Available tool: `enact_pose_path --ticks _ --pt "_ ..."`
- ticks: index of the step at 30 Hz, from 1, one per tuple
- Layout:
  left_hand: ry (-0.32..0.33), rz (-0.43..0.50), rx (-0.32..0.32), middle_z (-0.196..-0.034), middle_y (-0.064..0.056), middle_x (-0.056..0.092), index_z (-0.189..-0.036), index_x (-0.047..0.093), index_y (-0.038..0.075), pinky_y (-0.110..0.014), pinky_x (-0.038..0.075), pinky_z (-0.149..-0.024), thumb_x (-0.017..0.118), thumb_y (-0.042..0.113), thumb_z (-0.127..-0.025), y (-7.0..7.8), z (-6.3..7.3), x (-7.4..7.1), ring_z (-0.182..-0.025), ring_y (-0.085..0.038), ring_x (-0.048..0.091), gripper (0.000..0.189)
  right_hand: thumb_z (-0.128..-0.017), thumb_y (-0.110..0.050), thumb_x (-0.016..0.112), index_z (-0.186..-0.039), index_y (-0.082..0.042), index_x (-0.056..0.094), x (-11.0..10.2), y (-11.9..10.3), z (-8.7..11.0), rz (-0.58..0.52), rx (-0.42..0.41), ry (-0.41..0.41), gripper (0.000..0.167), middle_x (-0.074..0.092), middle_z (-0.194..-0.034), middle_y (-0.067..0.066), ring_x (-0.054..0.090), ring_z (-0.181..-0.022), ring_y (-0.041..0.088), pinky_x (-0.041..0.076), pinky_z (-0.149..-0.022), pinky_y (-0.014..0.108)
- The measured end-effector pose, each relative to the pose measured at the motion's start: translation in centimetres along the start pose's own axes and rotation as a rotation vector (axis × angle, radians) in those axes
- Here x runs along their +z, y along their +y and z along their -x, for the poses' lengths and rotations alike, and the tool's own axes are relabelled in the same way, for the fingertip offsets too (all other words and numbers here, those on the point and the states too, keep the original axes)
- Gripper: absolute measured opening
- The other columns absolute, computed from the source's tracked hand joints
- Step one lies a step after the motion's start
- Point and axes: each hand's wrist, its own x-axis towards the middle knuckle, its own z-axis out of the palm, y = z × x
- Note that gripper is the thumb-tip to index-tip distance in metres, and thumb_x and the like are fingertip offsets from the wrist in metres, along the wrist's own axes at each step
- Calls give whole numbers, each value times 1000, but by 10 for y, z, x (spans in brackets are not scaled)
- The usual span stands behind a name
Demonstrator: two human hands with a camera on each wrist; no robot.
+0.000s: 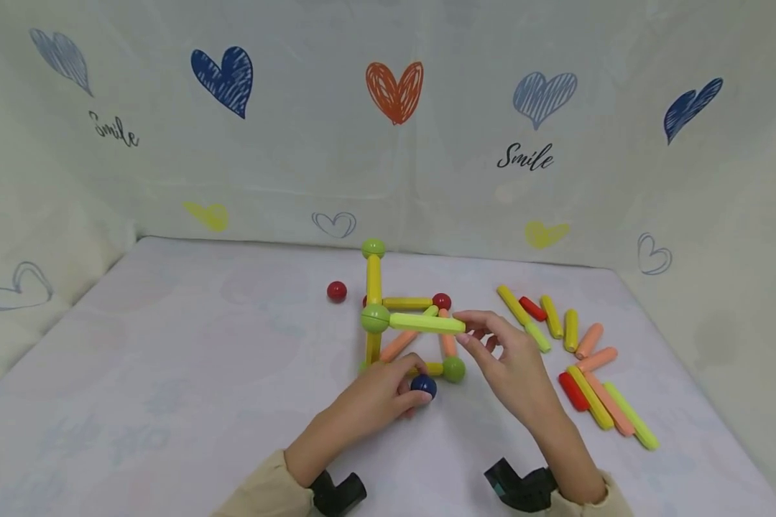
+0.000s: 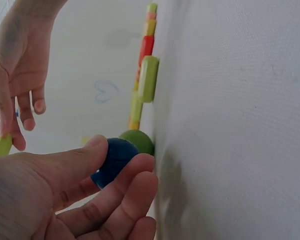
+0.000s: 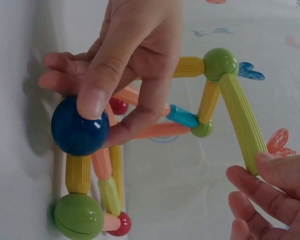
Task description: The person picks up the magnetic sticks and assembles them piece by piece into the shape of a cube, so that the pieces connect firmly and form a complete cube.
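Between thumb and fingertips my left hand pinches a dark blue ball, held low in front of a frame of rods and balls. My right hand pinches the free end of a lime-green rod. That rod's other end meets a green ball on the frame's upper left. A yellow rod joins this ball to another green ball. Along the base are a green ball and a red ball. In the right wrist view, a teal rod shows among salmon ones. My left hand hides part of the base.
Loose rods in several colours lie at the right of the table, among them a red rod and a lime one. A single red ball sits left of the frame. Behind the table hangs a white cloth printed with hearts.
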Motion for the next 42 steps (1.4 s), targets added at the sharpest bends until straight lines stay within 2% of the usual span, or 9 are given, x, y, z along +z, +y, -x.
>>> enact_pose_path --ticks 6,16,22,24,30,34,38,40,42 --pt "-21 -82 -13 -59 6 46 -107 58 15 -19 35 -49 69 27 -83 0 -4 2 -52 -6 43 29 -84 -8 67 -113 -9 63 -1 1 -1 19 -3 -8 29 67 -96 1 54 -81 12 48 -69 17" --pt "-15 -66 -22 -57 6 46 -109 58 13 -19 35 -48 70 27 -83 1 -2 0 -51 -6 43 32 -85 -8 66 -113 -9 64 -2 -1 0 6 3 -13 28 67 -97 3 55 -81 14 47 -69 16" --pt "-21 -93 -32 -59 6 49 -114 59 16 -20 36 -50 68 31 -84 12 3 -15 -52 -7 45 34 -85 -8 65 -114 -9 63 -2 -1 -1 7 8 -16 29 66 -96 3 54 -82 13 47 -70 16" --pt "-10 -105 -3 -61 7 51 -113 60 17 -20 37 -51 66 31 -86 19 8 -24 -54 -7 46 31 -85 -8 65 -114 -9 63 -1 -1 -1 6 13 -14 29 66 -96 3 54 -82 14 47 -70 17" --pt "101 -68 103 -65 7 50 -106 62 17 -20 40 -51 61 31 -89 43 31 -57 -57 -8 46 22 -85 -9 66 -114 -10 63 -1 -2 -1 -2 25 -12 29 66 -97 3 54 -83 14 47 -70 16" --pt "284 -20 137 -62 5 47 -100 63 16 -19 38 -49 63 26 -89 44 38 -72 -56 -8 44 15 -86 -10 65 -115 -10 63 0 -2 -1 -9 29 -9 29 66 -96 3 54 -83 14 47 -70 16" --pt "454 -102 110 -76 0 51 -111 59 16 -23 42 -57 65 24 -87 35 35 -77 -68 -13 47 25 -87 -10 64 -115 -10 63 2 -2 0 -24 44 -6 29 65 -94 2 54 -84 14 46 -71 16" --pt "456 -166 64 -92 -4 53 -123 54 20 -28 48 -67 64 30 -88 29 31 -75 -82 -17 49 38 -87 -9 64 -115 -11 63 2 -2 0 -35 49 -7 29 65 -94 2 54 -84 14 46 -71 16" --pt "413 -200 45 -106 -7 52 -131 49 24 -35 49 -75 62 35 -89 24 26 -70 -95 -21 48 45 -87 -9 64 -116 -11 62 3 -2 0 -41 49 -4 29 65 -95 2 54 -84 14 47 -71 16"
